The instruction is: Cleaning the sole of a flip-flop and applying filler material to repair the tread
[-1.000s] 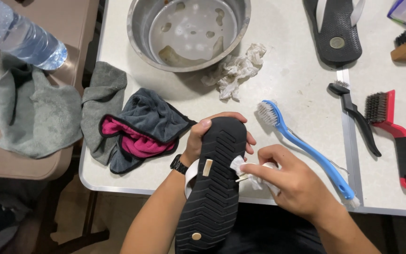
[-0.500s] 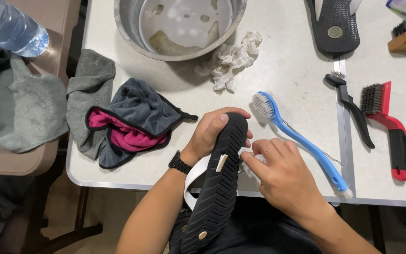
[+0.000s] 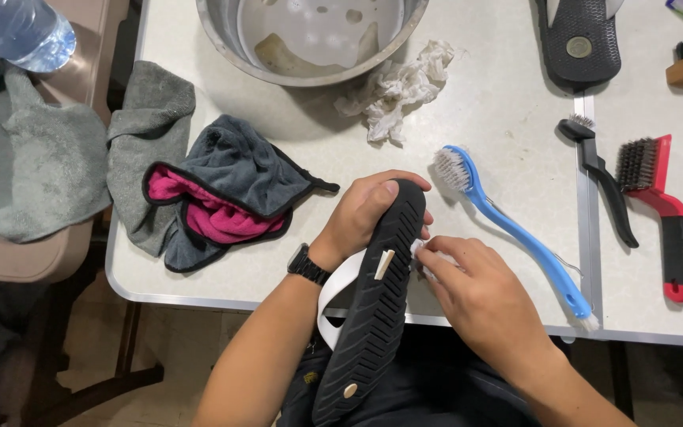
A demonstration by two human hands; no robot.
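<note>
A black flip-flop (image 3: pixel 373 300) is held sole-up over the near table edge, its toe end gripped by the left hand (image 3: pixel 361 213), whose fingers are wrapped over the tip. The sandal's heel is pointed down toward the lap, and its white strap (image 3: pixel 335 296) is seen looping out beneath the sole on the left side. The right hand (image 3: pixel 480 296) is pressed against the sole's right edge with the fingers pinched around a small white item (image 3: pixel 420 253); what that item is cannot be made out, since most of it is covered by the fingers. A black watch (image 3: pixel 307 265) is worn on the left wrist.

Just beyond the right hand, a blue long-handled brush (image 3: pixel 515 233) is laid diagonally on the white table (image 3: pixel 499 119), its handle end reaching the near edge. A crumpled white rag (image 3: pixel 393 87) is set further back, beside a steel bowl (image 3: pixel 223 35) that is cut off by the top of the frame. To the left, a grey and pink cloth (image 3: pixel 223 194) is heaped near the table's rounded corner. To the right, across a seam between 2 tabletops, a black brush (image 3: pixel 606 178) and a red-handled wire brush (image 3: pixel 666 213) are laid. A second black flip-flop (image 3: pixel 579 39) is cropped at the top. Bare tabletop is left between the cloth and the hands.
</note>
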